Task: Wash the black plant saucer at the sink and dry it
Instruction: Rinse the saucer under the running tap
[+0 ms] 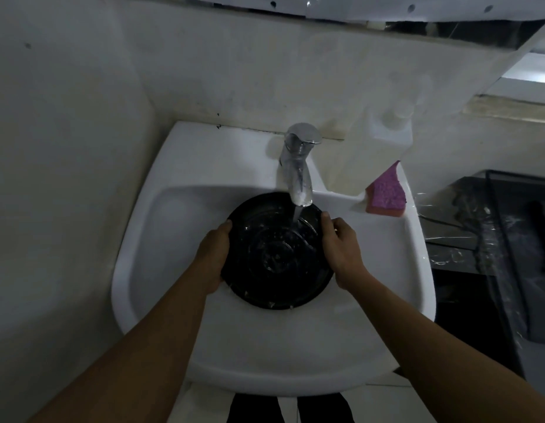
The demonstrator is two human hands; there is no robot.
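Saucer position: the black plant saucer [276, 251] is held inside the basin of the white sink [161, 270], hollow side up, its far rim under the spout of the chrome tap [298, 166].
Water: a stream [296, 218] runs from the spout and lands on the far-right part of the saucer's inner face. The placement appears meant to let the flow spread over the ridged floor of the saucer.
Left hand: the left hand [213, 257] clasps the left rim, fingers curled closed around the edge, thumb on top.
Right hand: the right hand [341, 248] clasps the opposite rim in the same manner, fingers wrapped closed on the edge.
Reason for hold: a grip on two opposite sides keeps the wide, shallow saucer steady under the stream and, in my judgement, allows it to be tilted or turned so water reaches every part.
Saucer condition: pale specks and droplets show on the inner face; whether they are dirt or water cannot be told.
Sponge: a pink sponge [387, 193] lies on the right back corner of the sink ledge, apart from both hands and not in use.
Soap bottle: a white pump bottle [384, 132] stands just behind the sponge, against the wall.
Stage, as judged: rinsing under way; scrubbing and drying not yet done.
Risk: a wet rim may slip.
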